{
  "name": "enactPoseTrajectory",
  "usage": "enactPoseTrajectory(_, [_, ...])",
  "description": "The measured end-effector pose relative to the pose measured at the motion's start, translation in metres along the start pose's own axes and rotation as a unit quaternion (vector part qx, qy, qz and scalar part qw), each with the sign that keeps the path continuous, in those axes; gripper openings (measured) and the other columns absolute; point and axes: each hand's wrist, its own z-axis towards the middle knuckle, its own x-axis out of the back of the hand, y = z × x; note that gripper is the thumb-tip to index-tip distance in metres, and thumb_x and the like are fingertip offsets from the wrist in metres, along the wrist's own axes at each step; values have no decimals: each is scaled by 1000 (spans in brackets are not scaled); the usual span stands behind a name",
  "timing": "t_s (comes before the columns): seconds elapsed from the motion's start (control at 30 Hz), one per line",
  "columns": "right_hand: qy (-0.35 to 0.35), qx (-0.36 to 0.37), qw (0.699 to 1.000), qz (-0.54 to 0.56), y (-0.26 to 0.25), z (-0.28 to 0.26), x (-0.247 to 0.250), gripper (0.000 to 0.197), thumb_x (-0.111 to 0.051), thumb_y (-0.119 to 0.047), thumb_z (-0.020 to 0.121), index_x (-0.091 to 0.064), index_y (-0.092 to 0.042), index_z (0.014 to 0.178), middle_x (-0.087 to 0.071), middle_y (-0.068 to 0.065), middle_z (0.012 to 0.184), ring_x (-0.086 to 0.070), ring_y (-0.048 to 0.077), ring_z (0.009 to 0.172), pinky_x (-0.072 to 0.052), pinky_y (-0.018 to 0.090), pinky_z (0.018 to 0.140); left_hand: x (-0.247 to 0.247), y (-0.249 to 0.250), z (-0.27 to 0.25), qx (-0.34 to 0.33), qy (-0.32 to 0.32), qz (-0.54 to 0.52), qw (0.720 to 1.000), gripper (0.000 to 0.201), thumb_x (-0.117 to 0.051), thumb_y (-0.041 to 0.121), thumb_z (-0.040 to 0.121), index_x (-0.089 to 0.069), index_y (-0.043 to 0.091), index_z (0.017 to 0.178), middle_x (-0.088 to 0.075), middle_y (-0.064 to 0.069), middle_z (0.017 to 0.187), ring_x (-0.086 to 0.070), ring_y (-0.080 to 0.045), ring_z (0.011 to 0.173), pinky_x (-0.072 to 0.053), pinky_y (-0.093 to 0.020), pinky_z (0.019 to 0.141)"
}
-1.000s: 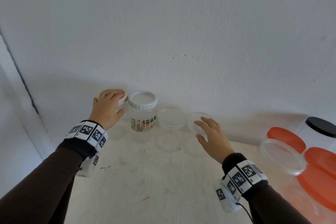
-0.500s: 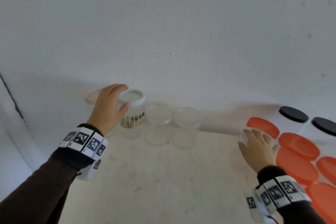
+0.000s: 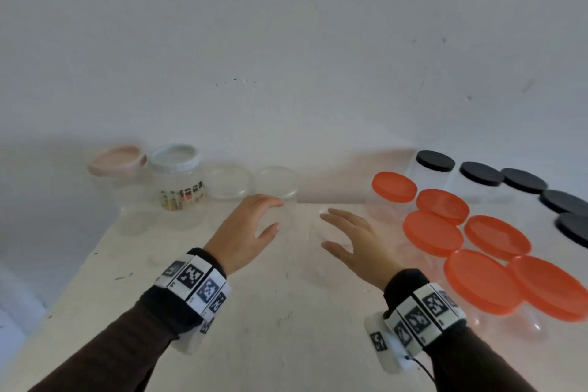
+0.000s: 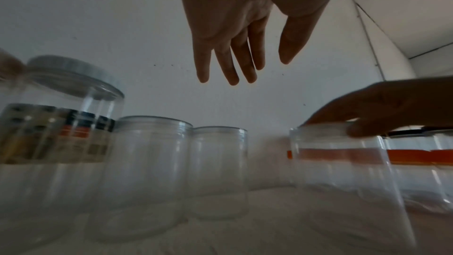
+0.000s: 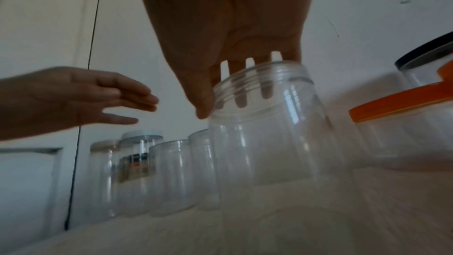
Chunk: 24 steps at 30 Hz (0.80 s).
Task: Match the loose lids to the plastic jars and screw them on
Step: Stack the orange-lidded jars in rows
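Observation:
My right hand (image 3: 353, 235) grips a clear lidless jar (image 5: 264, 133) by its threaded rim, fingers inside the mouth and thumb outside. The jar (image 4: 343, 172) stands slightly tilted on the middle of the table and is faint in the head view. Just left of it, my left hand (image 3: 251, 226) hovers with straight fingers and holds nothing. At the back left stand a pink-lidded jar (image 3: 116, 161), a white-lidded labelled jar (image 3: 178, 175) and two open clear jars (image 3: 229, 183).
Several orange-lidded jars (image 3: 432, 232) crowd the right side, with black-lidded jars (image 3: 436, 161) behind them along the wall. The pale table (image 3: 270, 328) runs toward me between my arms. The white wall stands right behind the jar row.
My right hand came left from the orange-lidded jars, bringing the clear jar to the middle. My left hand left the white-lidded jar and moved right toward it.

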Motion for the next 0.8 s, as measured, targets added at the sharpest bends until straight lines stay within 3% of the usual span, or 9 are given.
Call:
enactPoseTrajectory(0.13, [65,-34,997,12,21,-34,25,48,-51,-38,93,-41,-26,138,-35,-6,147,-30,15,136,-21,33,113,-29,23,14,-2,-46,-12,999,62,-38,55,78,-52,18,125,-50,5,126,-35,6,116,-17,3,93])
enactPoseTrajectory(0.23, [56,-102,992,-41,54,-65,43,51,-49,-41,93,-38,-24,139,-33,-4,148,-28,16,136,-21,34,113,-51,42,29,-12,-81,8,997,74,-36,65,72,-49,18,128,-44,6,133,-29,7,118,-16,1,94])
enactPoseTrajectory(0.37, [17,-201,974,-100,92,-103,62,61,-49,-46,91,-31,-18,141,-24,2,151,-20,22,139,-21,38,113,-76,62,48,11,-133,72,988,100,-33,77,56,-43,16,135,-31,1,146,-23,-12,135,-18,-19,106])
enactPoseTrajectory(0.47, [-6,-237,966,-100,110,-125,67,62,-50,-46,91,-31,-15,140,-26,4,149,-24,24,136,-26,38,109,-92,62,62,37,-169,143,975,111,-33,83,51,-36,17,140,-24,-5,150,-18,-22,138,-18,-36,112])
enactPoseTrajectory(0.57, [-48,-208,970,-120,118,-140,67,59,-49,-45,92,-32,-16,140,-26,3,149,-22,23,137,-26,36,110,-106,59,68,102,-196,190,957,96,-57,74,67,-29,22,143,-19,-4,152,-15,-23,140,-22,-43,111])
enactPoseTrajectory(0.63, [-72,-168,975,-128,121,-145,64,62,-52,-41,91,-27,-18,143,-21,3,151,-17,23,139,-25,36,112,-111,58,69,119,-194,201,953,89,-63,64,71,-28,25,142,-20,-1,151,-16,-22,139,-27,-43,108])
enactPoseTrajectory(0.73, [-97,-102,983,-118,121,-146,63,66,-56,-33,90,-24,-21,146,-17,0,153,-11,21,141,-22,35,114,-107,55,68,125,-185,177,959,92,-68,66,63,-35,27,139,-28,2,147,-22,-21,135,-32,-43,104])
enactPoseTrajectory(0.8, [-106,-58,987,-105,118,-142,60,65,-57,-29,89,-25,-22,145,-16,-2,154,-9,19,142,-20,34,114,-100,58,66,119,-171,159,965,101,-56,78,47,-43,27,134,-35,3,142,-28,-21,131,-33,-41,103])
